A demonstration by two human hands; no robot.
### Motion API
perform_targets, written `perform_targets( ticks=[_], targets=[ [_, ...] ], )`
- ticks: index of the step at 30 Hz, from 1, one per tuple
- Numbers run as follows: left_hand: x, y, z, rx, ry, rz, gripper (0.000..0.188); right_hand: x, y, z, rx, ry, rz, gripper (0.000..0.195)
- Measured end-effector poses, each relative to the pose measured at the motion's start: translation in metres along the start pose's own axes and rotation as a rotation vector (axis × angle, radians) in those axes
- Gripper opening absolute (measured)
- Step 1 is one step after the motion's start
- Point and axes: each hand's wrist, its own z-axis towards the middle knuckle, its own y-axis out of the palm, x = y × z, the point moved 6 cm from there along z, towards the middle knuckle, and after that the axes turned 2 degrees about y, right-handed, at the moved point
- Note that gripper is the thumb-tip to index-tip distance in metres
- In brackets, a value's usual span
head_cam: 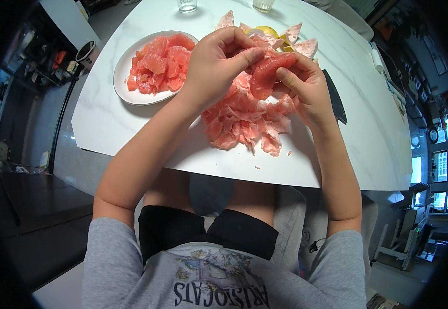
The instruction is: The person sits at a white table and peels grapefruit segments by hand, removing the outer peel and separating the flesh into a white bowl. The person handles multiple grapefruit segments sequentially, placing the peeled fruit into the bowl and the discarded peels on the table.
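Between my two hands, above the table, is a red pomelo segment (264,79). My right hand (305,83) grips it with the thumb on its near face and the fingers behind. The thumb and fingers of my left hand (225,56) pinch at its upper left end, where some pale membrane shows; the fingertips are partly hidden. Below the hands lies a heap of peeled pink membranes (247,121). To the left, a white oval plate (125,94) holds a pile of peeled pomelo flesh (160,63).
Thick pomelo rind pieces (305,48) lie beyond my hands. A dark knife blade (335,98) rests on the white marbled table (370,146), close to my right wrist. Two glasses, a left one (187,4) and a right one (263,4), stand at the far edge.
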Motion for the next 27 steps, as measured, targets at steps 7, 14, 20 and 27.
perform_targets(
  ticks=[7, 14, 20, 27],
  targets=[
    [-0.009, -0.004, 0.001, -0.052, -0.142, -0.147, 0.022, 0.002, 0.002, 0.000, -0.054, 0.063, 0.014, 0.032],
    [-0.001, 0.003, 0.000, -0.022, -0.093, -0.054, 0.039, 0.005, 0.005, 0.000, -0.088, 0.094, -0.020, 0.032],
    [0.002, 0.004, -0.001, -0.032, -0.071, -0.025, 0.039, 0.008, 0.003, -0.002, -0.080, 0.095, 0.010, 0.032],
    [0.005, 0.003, -0.002, 0.013, -0.079, -0.004, 0.032, 0.007, 0.005, -0.002, -0.070, 0.088, 0.022, 0.032]
  ],
)
